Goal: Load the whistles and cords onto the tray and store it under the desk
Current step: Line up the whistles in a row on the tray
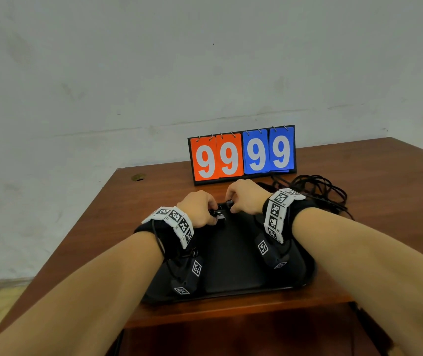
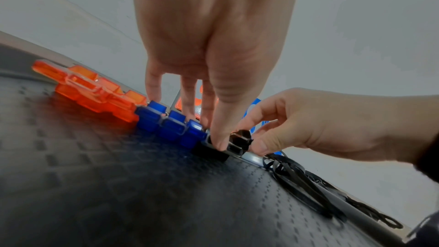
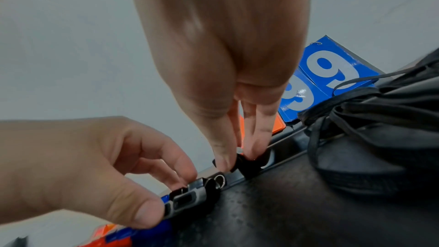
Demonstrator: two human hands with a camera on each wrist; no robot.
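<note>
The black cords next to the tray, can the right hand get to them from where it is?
Probably yes. The cords lie just beside the right hand with nothing between them, but it pinches a black whistle and must set that down first.

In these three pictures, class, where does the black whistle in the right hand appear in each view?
Head: centre, black whistle above the tray's far edge.
Left wrist: right of centre.
Right wrist: lower centre.
Shared landmark: the scoreboard.

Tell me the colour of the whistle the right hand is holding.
Black. The whistle shows best in the right wrist view.
</note>
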